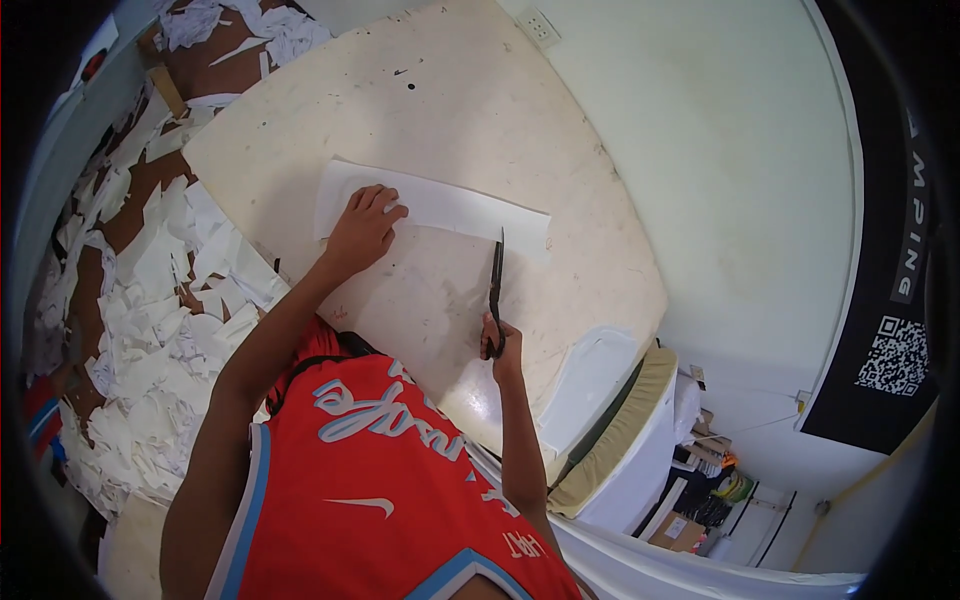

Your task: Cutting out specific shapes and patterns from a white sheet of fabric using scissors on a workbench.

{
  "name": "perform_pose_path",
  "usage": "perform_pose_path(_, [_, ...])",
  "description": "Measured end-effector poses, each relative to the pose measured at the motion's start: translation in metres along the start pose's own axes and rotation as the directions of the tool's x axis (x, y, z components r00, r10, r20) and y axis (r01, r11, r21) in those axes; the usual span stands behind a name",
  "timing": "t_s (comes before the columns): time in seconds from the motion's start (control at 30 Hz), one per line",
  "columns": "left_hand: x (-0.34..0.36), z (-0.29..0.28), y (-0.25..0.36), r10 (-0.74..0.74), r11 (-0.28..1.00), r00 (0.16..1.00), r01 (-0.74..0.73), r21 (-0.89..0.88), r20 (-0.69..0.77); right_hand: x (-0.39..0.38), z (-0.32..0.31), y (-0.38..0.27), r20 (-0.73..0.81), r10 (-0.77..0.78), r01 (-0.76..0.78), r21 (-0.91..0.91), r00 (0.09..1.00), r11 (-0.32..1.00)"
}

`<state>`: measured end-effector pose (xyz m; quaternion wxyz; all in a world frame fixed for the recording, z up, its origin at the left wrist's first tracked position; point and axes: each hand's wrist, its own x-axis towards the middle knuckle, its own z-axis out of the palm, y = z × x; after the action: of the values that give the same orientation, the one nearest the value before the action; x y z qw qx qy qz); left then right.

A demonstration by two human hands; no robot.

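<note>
A long strip of white paper (455,208) lies across the table, with a faint curve near its left end. My left hand (366,228) rests on that left part, palm down and fingers slightly bent. Black-handled scissors (497,275) are in my right hand (505,348), whose fingers go round the handles. Their blades point away from me, and the tips reach the near edge of the paper close to its right end. From here the blades look nearly together; I cannot tell whether paper is between them.
The pale table (480,110) has small marks and a dark spot. A heap of white paper scraps (165,340) covers the brown floor at left. On the table's right side lies a white sheet (590,385), near a tan cushioned edge (620,440). A wall (690,150) borders the right.
</note>
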<state>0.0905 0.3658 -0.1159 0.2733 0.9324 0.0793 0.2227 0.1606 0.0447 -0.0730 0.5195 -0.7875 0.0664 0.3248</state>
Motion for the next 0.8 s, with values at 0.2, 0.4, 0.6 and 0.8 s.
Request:
perform_pose_path(0.2, [-0.001, 0.002, -0.002, 0.003, 1.0, 1.0, -0.003, -0.005, -0.014, -0.002, 0.005, 0.001, 0.008, -0.017, 0.016, 0.028, 1.0, 0.999])
perform_pose_path(0.4, [0.0, 0.002, -0.003, 0.01, 1.0, 0.999, -0.011, -0.015, -0.034, -0.001, 0.005, 0.004, 0.022, -0.04, 0.04, 0.015, 0.999, 0.999])
perform_pose_path(0.6, [0.0, 0.001, -0.002, 0.013, 1.0, 0.999, -0.014, -0.013, -0.037, -0.008, -0.005, 0.016, 0.117, -0.02, 0.01, 0.082, 0.993, 0.997])
perform_pose_path(0.8, [-0.001, 0.004, -0.003, 0.006, 1.0, 1.0, -0.006, -0.011, -0.028, -0.069, -0.013, 0.048, 0.369, -0.017, -0.057, 0.188, 0.929, 0.98])
